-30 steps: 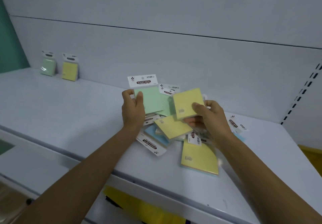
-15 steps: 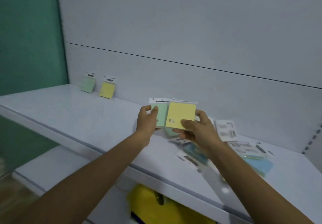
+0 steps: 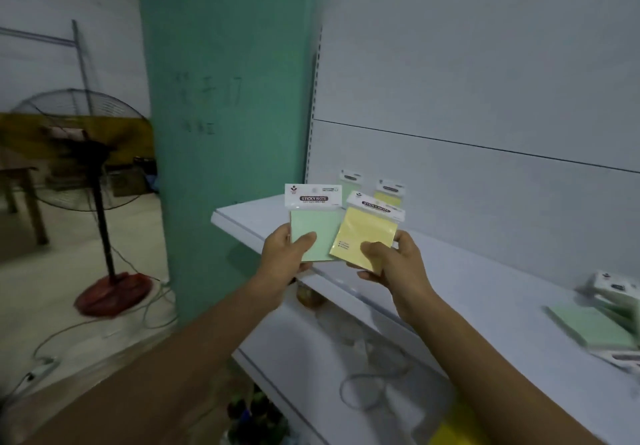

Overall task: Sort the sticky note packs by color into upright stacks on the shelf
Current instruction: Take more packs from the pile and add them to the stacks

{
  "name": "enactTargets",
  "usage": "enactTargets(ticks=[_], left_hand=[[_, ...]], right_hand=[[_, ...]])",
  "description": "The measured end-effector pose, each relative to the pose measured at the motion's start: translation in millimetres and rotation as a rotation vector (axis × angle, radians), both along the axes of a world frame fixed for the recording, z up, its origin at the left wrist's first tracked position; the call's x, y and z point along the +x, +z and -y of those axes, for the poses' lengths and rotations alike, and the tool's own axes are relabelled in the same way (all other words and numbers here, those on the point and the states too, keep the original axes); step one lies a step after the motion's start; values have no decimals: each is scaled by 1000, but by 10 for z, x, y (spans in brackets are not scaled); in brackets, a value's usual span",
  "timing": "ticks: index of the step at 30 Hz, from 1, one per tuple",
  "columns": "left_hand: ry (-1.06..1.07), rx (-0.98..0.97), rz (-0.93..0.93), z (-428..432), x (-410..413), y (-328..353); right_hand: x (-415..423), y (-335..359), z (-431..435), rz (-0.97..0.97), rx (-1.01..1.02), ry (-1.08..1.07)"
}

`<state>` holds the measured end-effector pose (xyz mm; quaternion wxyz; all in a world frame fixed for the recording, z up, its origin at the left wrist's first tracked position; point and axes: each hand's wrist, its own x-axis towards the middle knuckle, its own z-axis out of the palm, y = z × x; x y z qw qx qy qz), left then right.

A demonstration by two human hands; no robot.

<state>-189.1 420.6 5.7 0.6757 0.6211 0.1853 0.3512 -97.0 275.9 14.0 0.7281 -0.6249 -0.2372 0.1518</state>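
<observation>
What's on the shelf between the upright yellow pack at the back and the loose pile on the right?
Nothing: the head view shows bare shelf from the upright yellow pack to the loose pile.

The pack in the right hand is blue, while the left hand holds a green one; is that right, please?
Not quite: the head view shows the right hand holding a yellow pack, not a blue one. The left hand does hold a green pack.

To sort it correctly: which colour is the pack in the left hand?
Pale green; the head view shows the pack in the left hand.
</observation>
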Motion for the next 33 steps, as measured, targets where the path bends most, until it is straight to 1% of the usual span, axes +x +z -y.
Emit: enactTargets(ticks=[3, 6, 11, 14, 21, 26, 29, 30, 32, 33], left_hand=[[36, -7, -8, -435, -132, -50], [26, -25, -20, -713, -85, -110], [-21, -56, -50, -935, 293, -195], [-40, -26, -91, -1018, 625, -246], [-133, 165, -113, -1253, 1461, -207], [-190, 252, -120, -1410, 1986, -95], [-221, 319, -168, -1509, 2262, -133], [-220, 393, -193, -1550, 2340, -160], [-184, 615, -255, -1646, 2495, -220], [-164, 697, -274, -1700, 2573, -243]], right_hand=[[-31, -101, -335, -18, 4, -4], [24, -173, -513, -30, 2, -30], [400, -203, -607, 12, -29, -125], [763, -223, -616, 14, -69, -198], [1672, -250, -777, 138, -147, -273], [2166, -270, -975, 166, -152, -365], [2370, -321, -1039, 230, -270, -451], [2414, -343, -1049, 252, -315, -465], [2479, -379, -1070, 302, -377, -487], [2503, -389, -1083, 329, -405, -507]])
